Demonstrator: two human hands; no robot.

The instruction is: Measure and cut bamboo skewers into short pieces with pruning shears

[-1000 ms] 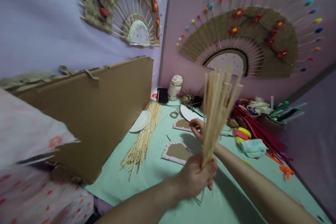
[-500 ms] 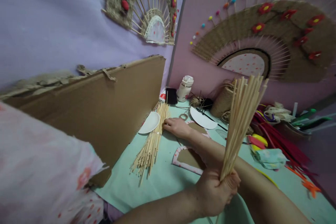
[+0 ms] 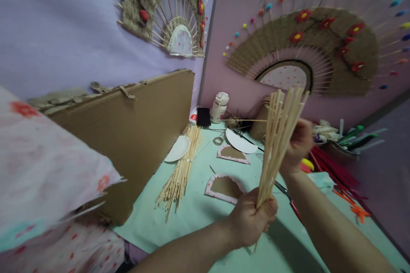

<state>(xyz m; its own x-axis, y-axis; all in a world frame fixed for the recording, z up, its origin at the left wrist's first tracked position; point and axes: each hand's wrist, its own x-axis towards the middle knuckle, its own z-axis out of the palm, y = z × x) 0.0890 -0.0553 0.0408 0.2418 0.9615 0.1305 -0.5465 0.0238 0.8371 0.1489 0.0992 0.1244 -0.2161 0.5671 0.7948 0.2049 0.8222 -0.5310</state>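
Left hand: left hand (image 3: 251, 217) was clenched round the lower end of the stick bundle (image 3: 282, 140), thumb side up.
Stick bundle: in the left hand, above the table (image 3: 195, 209); near upright, tops leaning right and spreading a little.
Right hand: right hand (image 3: 298, 145) was raised just behind the bundle's upper part, fingers curled, partly hidden; couldn't tell if it gripped anything.
Single stick: one thin stick (image 3: 243, 120) ran about level, passing behind the bundle towards the right hand; its far end was hidden.
Loose sticks: second stick pile (image 3: 179, 170) lay on the table beside the cardboard panel (image 3: 156, 119), next to a white half-disc (image 3: 178, 149).
Half-round pieces: near cardboard piece (image 3: 226, 185) and far cardboard piece (image 3: 233, 153), both with pink-white edging, lay flat between pile and bundle.
Red-handled tool: tool (image 3: 287, 194) lay on the table, partly behind the right forearm.
Back: white bottle (image 3: 220, 107) stood beside a dark flat object (image 3: 203, 117).
Walls: left fan (image 3: 136, 8) and larger right fan (image 3: 352, 83), both with red flowers.
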